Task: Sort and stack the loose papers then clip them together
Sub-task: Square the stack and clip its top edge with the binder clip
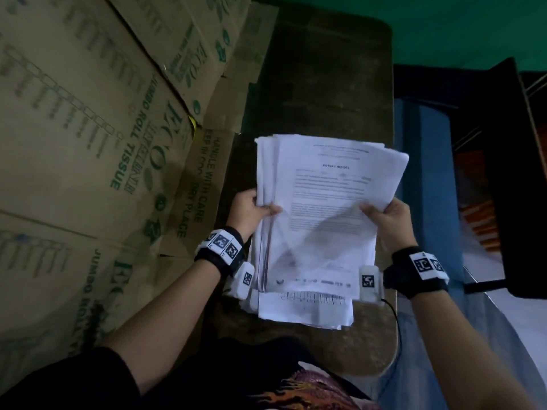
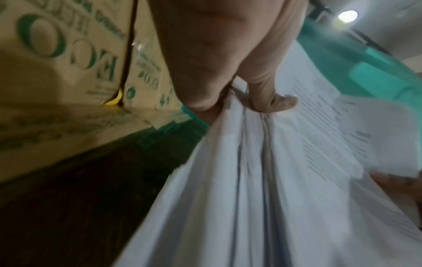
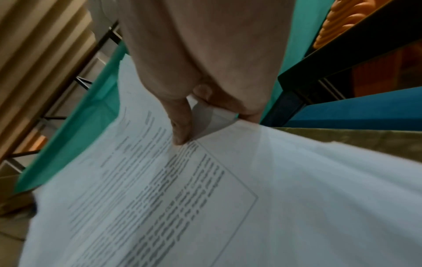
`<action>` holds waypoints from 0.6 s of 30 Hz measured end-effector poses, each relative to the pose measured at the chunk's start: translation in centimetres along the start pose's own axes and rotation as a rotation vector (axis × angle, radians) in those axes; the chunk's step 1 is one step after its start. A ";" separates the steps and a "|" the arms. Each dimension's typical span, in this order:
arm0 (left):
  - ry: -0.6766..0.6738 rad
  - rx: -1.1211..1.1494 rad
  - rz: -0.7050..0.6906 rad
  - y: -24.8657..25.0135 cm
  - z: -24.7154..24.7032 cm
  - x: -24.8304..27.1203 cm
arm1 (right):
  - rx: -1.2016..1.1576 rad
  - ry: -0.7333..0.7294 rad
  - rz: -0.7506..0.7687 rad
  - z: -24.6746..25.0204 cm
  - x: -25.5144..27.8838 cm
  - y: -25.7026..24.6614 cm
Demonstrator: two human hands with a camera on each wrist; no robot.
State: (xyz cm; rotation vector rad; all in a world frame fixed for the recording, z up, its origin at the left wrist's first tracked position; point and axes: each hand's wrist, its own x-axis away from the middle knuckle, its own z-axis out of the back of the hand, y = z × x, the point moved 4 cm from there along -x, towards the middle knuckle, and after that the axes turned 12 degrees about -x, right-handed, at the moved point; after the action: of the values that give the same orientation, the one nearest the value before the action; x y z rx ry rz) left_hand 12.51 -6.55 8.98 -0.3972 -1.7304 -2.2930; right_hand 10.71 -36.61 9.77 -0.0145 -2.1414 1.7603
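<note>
A thick bundle of white printed papers (image 1: pixel 322 208) is held up above a dark wooden table (image 1: pixel 325 84). My left hand (image 1: pixel 251 207) grips the bundle's left edge, thumb on top and fingers beneath. My right hand (image 1: pixel 384 216) pinches the right side of the top sheet, thumb on the print. In the left wrist view the stacked paper edges (image 2: pixel 251 180) fan out under my left hand (image 2: pixel 239 101). The right wrist view shows my right hand (image 3: pixel 205 117) pinching the printed top sheet (image 3: pixel 182 198). More loose papers (image 1: pixel 305 310) lie flat on the table under the bundle. No clip is in view.
Large cardboard boxes (image 1: pixel 88 143) with green print stand along the left of the table. A blue surface (image 1: pixel 426 173) and a dark frame (image 1: pixel 503 173) lie to the right. A green wall (image 1: pixel 444 25) is behind.
</note>
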 end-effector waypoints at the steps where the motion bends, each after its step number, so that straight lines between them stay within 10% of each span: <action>1: 0.000 0.017 0.052 -1.2 -0.3 0.1 | 0.000 0.005 -0.030 0.4 0.2 1.0; 11: -0.003 0.048 0.325 -7.4 -2.5 1.6 | 0.090 0.022 -0.348 2.9 1.6 9.0; 18: 0.033 0.132 0.369 -8.3 -1.6 1.4 | 0.325 0.209 -0.303 4.5 0.8 10.1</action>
State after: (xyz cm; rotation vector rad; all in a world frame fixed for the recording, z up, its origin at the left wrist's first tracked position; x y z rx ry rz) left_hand 8.18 -5.86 1.63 -0.5930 -1.6234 -1.9056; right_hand 6.47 -38.45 -0.27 0.1910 -1.5996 1.8108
